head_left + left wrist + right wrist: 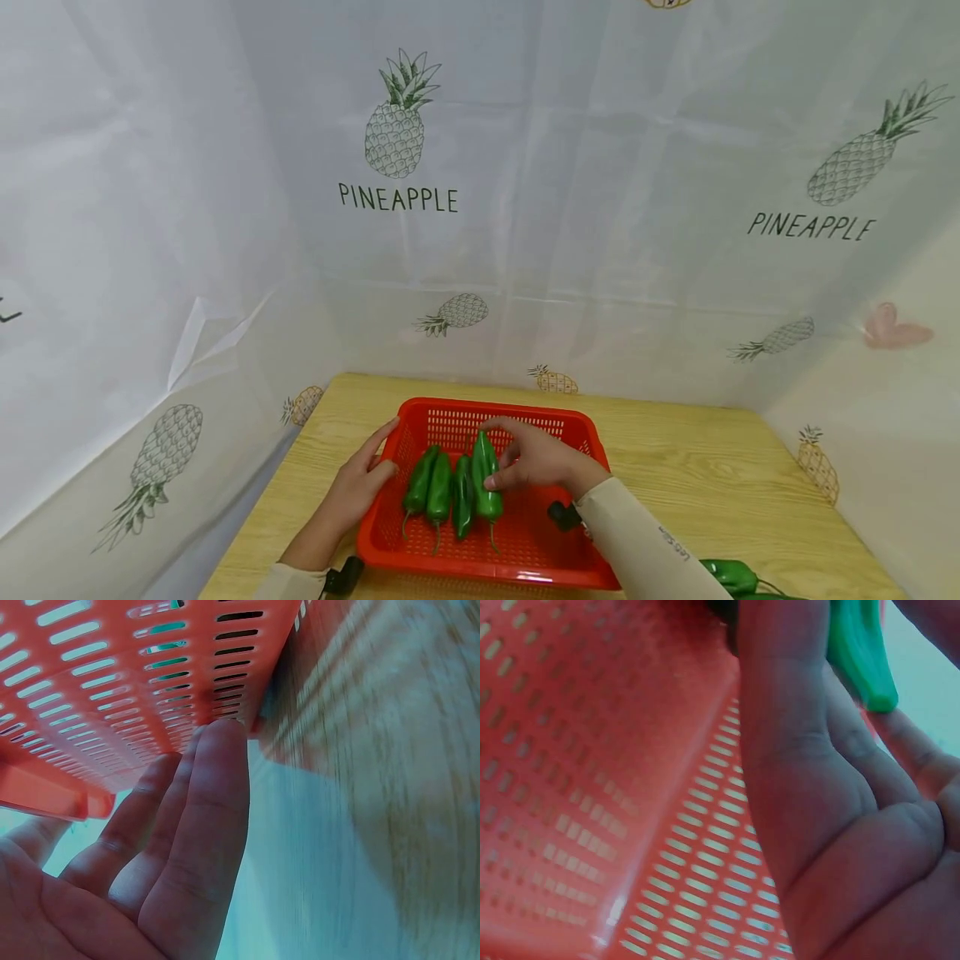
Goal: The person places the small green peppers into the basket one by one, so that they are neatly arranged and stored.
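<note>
A red plastic basket (540, 575) with slotted walls stands on the table. My left hand (356, 492) grips its left rim, the thumb over the edge and the fingers (214, 795) nearly straight along the outer wall. Inside the basket, my right hand (543, 457) holds a long green pepper (489, 504) between thumb and fingers, its stem end towards me. In the right wrist view the tip of a green pepper (866, 667) shows beyond the fingers. Left of the held one, more green peppers (438, 492) lie side by side in the basket.
Other green peppers (731, 575) lie on the wooden table (675, 467) at the lower right, partly behind the right sleeve. A white pineapple-print sheet (600, 208) hangs behind the table and along its sides.
</note>
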The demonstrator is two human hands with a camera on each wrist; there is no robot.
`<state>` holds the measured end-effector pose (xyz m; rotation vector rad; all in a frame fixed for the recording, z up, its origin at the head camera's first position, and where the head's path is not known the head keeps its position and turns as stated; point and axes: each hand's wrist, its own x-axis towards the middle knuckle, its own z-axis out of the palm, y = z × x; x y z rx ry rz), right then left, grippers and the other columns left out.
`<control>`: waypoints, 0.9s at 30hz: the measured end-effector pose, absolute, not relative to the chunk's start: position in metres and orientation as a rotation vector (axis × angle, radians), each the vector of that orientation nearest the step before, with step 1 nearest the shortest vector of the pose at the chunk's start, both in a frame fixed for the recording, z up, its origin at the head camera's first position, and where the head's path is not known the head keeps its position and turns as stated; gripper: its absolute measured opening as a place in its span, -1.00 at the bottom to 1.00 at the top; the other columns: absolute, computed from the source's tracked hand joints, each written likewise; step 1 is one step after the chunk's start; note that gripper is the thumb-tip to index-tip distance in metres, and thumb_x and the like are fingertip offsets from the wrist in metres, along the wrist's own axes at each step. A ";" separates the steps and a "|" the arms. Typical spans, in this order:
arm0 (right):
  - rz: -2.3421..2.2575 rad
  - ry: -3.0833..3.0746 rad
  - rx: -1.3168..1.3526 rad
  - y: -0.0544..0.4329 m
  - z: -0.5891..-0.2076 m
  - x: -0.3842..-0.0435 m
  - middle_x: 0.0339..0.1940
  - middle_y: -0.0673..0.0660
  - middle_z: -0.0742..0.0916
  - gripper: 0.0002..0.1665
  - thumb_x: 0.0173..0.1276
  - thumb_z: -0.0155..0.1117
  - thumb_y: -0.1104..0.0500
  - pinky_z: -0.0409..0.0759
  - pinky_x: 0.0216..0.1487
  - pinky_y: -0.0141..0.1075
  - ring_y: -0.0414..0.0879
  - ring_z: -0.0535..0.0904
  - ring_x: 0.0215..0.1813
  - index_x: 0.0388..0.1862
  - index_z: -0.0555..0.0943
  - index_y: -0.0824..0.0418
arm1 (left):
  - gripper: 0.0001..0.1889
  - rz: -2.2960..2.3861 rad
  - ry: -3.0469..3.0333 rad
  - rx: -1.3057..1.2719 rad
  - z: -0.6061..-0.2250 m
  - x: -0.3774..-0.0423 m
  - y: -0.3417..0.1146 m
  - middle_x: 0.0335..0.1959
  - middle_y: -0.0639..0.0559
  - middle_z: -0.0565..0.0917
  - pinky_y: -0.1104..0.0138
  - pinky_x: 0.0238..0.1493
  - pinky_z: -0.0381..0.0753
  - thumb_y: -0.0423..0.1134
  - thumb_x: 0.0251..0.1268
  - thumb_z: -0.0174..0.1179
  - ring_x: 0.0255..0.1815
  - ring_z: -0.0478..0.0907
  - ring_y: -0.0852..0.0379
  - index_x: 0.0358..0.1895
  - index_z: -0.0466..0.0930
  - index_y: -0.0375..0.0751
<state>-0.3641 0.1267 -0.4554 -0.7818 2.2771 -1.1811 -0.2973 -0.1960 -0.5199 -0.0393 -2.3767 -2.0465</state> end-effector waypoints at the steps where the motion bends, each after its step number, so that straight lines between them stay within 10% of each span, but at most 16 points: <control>1: -1.176 2.280 -0.779 0.126 -0.456 -0.364 -0.40 0.18 0.73 -0.01 0.23 0.66 0.11 0.68 -0.27 -0.21 -0.07 0.65 -0.36 0.59 0.37 0.08 | -0.28 -2.046 -2.376 -0.039 -0.520 -0.297 -0.196 0.03 -0.26 0.73 0.04 -0.33 0.82 -0.31 0.50 0.13 -0.20 0.78 -0.17 0.64 0.28 0.33; 27: -1.153 2.298 -0.674 0.119 -0.479 -0.364 -0.32 0.15 0.78 -0.02 0.22 0.67 0.17 0.73 -0.20 -0.12 0.00 0.73 -0.27 0.55 0.37 0.11 | -0.28 -2.053 -2.366 -0.048 -0.522 -0.299 -0.197 0.05 -0.28 0.72 0.01 -0.34 0.81 -0.31 0.49 0.16 -0.18 0.79 -0.19 0.63 0.29 0.33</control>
